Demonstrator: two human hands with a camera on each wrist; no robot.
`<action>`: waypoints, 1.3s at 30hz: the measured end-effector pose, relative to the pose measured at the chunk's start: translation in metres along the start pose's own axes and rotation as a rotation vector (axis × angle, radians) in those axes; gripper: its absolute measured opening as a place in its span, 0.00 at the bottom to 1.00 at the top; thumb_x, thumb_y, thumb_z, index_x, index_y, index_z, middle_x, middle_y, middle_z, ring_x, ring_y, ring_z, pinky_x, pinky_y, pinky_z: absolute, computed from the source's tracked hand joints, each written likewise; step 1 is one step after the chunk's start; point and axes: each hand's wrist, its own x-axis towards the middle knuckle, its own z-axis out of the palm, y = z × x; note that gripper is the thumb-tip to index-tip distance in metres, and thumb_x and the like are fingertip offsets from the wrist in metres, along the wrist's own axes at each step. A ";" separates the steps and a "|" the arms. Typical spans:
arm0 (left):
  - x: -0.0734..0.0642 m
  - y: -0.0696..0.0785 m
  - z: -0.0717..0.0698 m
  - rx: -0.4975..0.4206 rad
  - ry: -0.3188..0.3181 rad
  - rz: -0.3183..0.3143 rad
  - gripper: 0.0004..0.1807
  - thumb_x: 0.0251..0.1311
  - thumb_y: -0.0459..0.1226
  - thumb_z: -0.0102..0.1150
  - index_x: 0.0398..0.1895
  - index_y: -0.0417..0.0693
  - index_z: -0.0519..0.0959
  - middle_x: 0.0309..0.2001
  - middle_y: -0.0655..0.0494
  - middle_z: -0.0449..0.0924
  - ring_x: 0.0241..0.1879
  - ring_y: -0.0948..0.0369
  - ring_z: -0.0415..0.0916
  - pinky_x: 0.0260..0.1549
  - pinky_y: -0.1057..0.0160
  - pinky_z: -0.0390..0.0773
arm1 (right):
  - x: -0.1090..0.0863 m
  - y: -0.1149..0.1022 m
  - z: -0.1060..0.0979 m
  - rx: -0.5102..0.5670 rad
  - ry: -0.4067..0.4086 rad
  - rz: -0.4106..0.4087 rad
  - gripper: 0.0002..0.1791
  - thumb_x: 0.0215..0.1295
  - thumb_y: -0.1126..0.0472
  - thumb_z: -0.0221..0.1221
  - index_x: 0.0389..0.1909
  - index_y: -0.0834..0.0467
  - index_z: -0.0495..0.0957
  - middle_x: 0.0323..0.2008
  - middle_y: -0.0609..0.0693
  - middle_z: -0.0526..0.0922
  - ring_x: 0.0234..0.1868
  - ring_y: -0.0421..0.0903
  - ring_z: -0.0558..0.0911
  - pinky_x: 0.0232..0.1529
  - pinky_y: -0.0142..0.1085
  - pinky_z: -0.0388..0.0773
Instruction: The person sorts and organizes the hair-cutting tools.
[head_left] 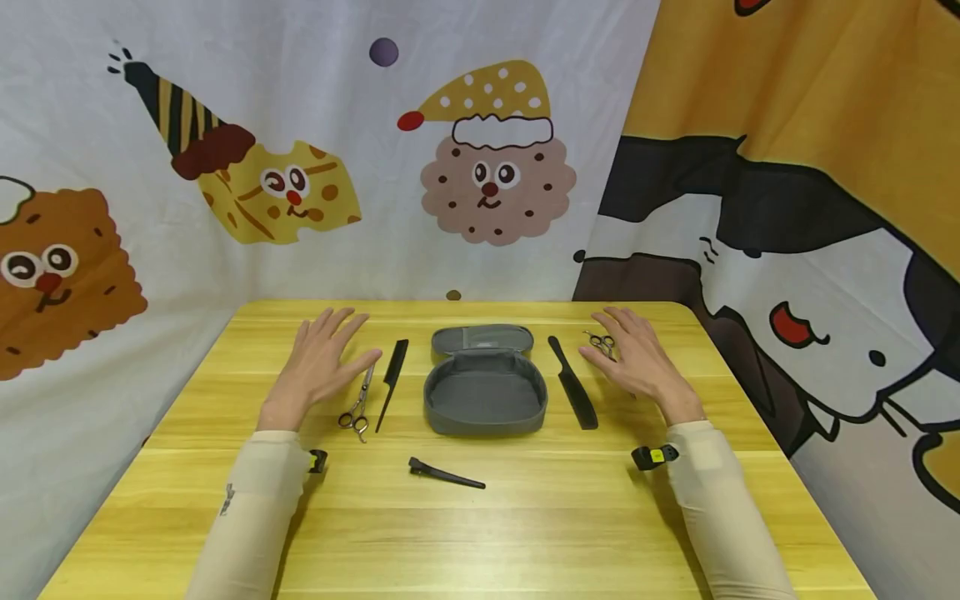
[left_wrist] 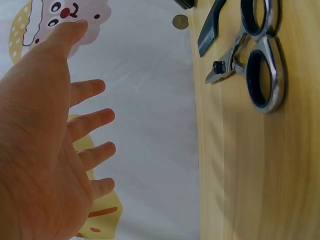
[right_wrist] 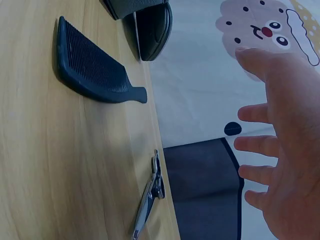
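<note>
Scissors (head_left: 363, 398) lie on the left half of the wooden table (head_left: 480, 550), finger rings toward the near side and blades toward the far side. Just beyond them to the left, the left hand (head_left: 315, 367) is released, its fingers extended and spread, with the thumb reaching toward the blade end. To the right of these scissors lies a black tail comb (head_left: 397, 360), toothed part far and thin tail near. In the middle sits a grey case (head_left: 486, 423), its lid (head_left: 482, 339) folded back on the far side. Right of the case, a wide dark comb (head_left: 577, 396) lies slantwise, handle at the far left and broad toothed end at the near right. The right hand (head_left: 636, 358) is likewise released, fingers spread, and in the head view it partly hides a second pair of scissors (head_left: 602, 342) on the far right; the right wrist view shows this hand raised apart from them. A black hair clip (head_left: 447, 476) lies on the near side of the case, its thicker end to the left. Behind the far edge hangs a cloth (head_left: 375, 150) printed with cartoon figures.
</note>
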 end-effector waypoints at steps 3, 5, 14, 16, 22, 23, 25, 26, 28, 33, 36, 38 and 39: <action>0.001 0.003 -0.001 0.004 -0.006 0.003 0.44 0.83 0.63 0.55 0.91 0.50 0.62 0.89 0.37 0.58 0.90 0.31 0.47 0.87 0.20 0.41 | 0.000 -0.004 0.000 0.007 0.019 -0.019 0.44 0.84 0.37 0.60 0.88 0.59 0.65 0.88 0.67 0.63 0.91 0.72 0.55 0.91 0.71 0.47; 0.001 0.005 -0.001 0.004 -0.008 0.007 0.44 0.83 0.63 0.56 0.91 0.50 0.62 0.89 0.36 0.58 0.90 0.31 0.47 0.87 0.20 0.41 | 0.001 -0.007 0.001 0.011 0.028 -0.036 0.43 0.84 0.38 0.61 0.87 0.59 0.65 0.87 0.67 0.64 0.90 0.72 0.56 0.90 0.71 0.48; 0.002 0.010 0.000 -0.006 -0.007 0.018 0.43 0.84 0.62 0.56 0.90 0.49 0.64 0.89 0.35 0.59 0.90 0.30 0.48 0.87 0.20 0.43 | 0.003 -0.022 0.007 0.030 0.045 -0.115 0.41 0.82 0.42 0.65 0.85 0.61 0.69 0.84 0.66 0.69 0.87 0.72 0.61 0.88 0.73 0.52; 0.002 0.010 0.001 -0.016 -0.017 0.021 0.43 0.84 0.62 0.55 0.90 0.49 0.64 0.89 0.35 0.58 0.90 0.30 0.48 0.87 0.21 0.44 | 0.003 -0.026 0.008 0.036 0.041 -0.122 0.41 0.81 0.42 0.66 0.84 0.60 0.70 0.83 0.66 0.70 0.87 0.72 0.62 0.88 0.73 0.52; 0.003 0.011 0.003 -0.046 -0.042 0.032 0.42 0.85 0.60 0.56 0.90 0.47 0.63 0.89 0.35 0.58 0.89 0.31 0.51 0.89 0.26 0.49 | 0.003 -0.040 0.014 0.038 0.014 -0.146 0.41 0.81 0.41 0.66 0.84 0.58 0.71 0.82 0.65 0.72 0.87 0.70 0.64 0.88 0.73 0.52; 0.003 0.012 0.003 -0.051 -0.048 0.031 0.42 0.85 0.60 0.56 0.90 0.47 0.63 0.89 0.35 0.58 0.89 0.31 0.52 0.88 0.26 0.51 | 0.003 -0.043 0.015 0.036 0.009 -0.152 0.41 0.81 0.40 0.66 0.84 0.58 0.72 0.82 0.64 0.72 0.87 0.70 0.64 0.88 0.72 0.52; 0.002 0.013 0.004 -0.067 -0.063 0.028 0.43 0.85 0.60 0.56 0.90 0.47 0.63 0.89 0.35 0.58 0.88 0.31 0.54 0.87 0.26 0.55 | 0.003 -0.047 0.017 0.030 0.004 -0.167 0.41 0.81 0.40 0.66 0.84 0.58 0.72 0.82 0.64 0.72 0.86 0.69 0.65 0.88 0.73 0.52; 0.002 0.013 0.004 -0.075 -0.075 0.024 0.43 0.85 0.61 0.55 0.91 0.48 0.63 0.89 0.36 0.58 0.88 0.32 0.55 0.86 0.25 0.56 | 0.003 -0.049 0.019 0.024 0.003 -0.173 0.41 0.81 0.40 0.66 0.83 0.59 0.72 0.82 0.64 0.73 0.86 0.69 0.66 0.88 0.73 0.53; 0.002 0.014 0.004 -0.092 -0.099 0.011 0.44 0.85 0.63 0.53 0.91 0.49 0.62 0.90 0.36 0.57 0.88 0.32 0.56 0.85 0.24 0.59 | 0.002 -0.053 0.021 0.017 -0.006 -0.180 0.41 0.81 0.40 0.66 0.84 0.58 0.72 0.82 0.63 0.72 0.86 0.68 0.67 0.88 0.73 0.55; 0.000 0.016 0.004 -0.112 -0.140 -0.025 0.46 0.85 0.67 0.49 0.91 0.50 0.62 0.90 0.36 0.58 0.87 0.32 0.58 0.83 0.23 0.61 | 0.000 -0.062 0.026 0.008 -0.030 -0.195 0.42 0.81 0.38 0.65 0.84 0.58 0.72 0.83 0.63 0.73 0.85 0.68 0.69 0.86 0.70 0.62; -0.001 0.016 0.005 -0.111 -0.157 -0.049 0.46 0.85 0.68 0.47 0.91 0.48 0.63 0.88 0.34 0.61 0.86 0.30 0.61 0.82 0.23 0.63 | 0.001 -0.067 0.030 -0.008 -0.032 -0.216 0.41 0.81 0.37 0.64 0.83 0.58 0.73 0.82 0.63 0.74 0.84 0.67 0.71 0.86 0.69 0.64; -0.002 0.016 0.006 -0.110 -0.174 -0.066 0.47 0.85 0.68 0.47 0.91 0.47 0.63 0.87 0.32 0.62 0.85 0.30 0.62 0.82 0.23 0.64 | 0.002 -0.069 0.032 -0.025 -0.028 -0.224 0.41 0.81 0.37 0.64 0.83 0.59 0.74 0.81 0.63 0.76 0.83 0.66 0.72 0.86 0.68 0.65; -0.002 0.016 0.007 -0.109 -0.184 -0.074 0.47 0.85 0.68 0.47 0.90 0.46 0.63 0.87 0.32 0.63 0.84 0.29 0.63 0.81 0.23 0.65 | 0.002 -0.070 0.032 -0.036 -0.027 -0.228 0.41 0.82 0.37 0.63 0.82 0.59 0.74 0.80 0.63 0.76 0.83 0.67 0.73 0.86 0.69 0.65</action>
